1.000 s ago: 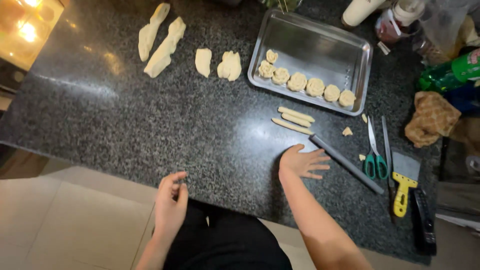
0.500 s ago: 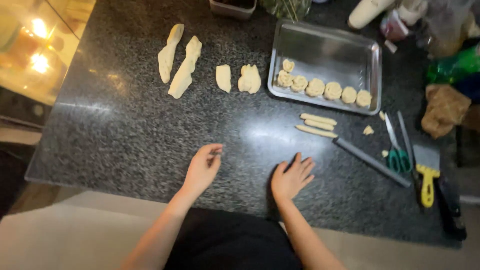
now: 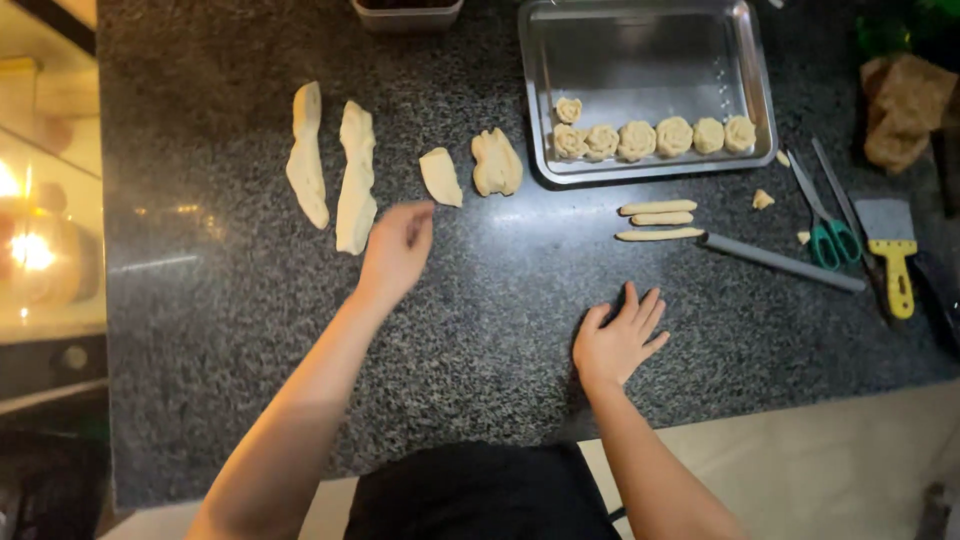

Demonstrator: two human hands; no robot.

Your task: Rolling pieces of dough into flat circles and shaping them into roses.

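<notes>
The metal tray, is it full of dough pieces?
No: the metal tray holds only one row of shaped dough pieces along its near edge, and the rest is bare.

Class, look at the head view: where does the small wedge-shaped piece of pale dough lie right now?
The small wedge-shaped piece of pale dough lies on the dark speckled counter, just beyond the left hand fingertips, beside the lumpy folded dough piece.
</notes>
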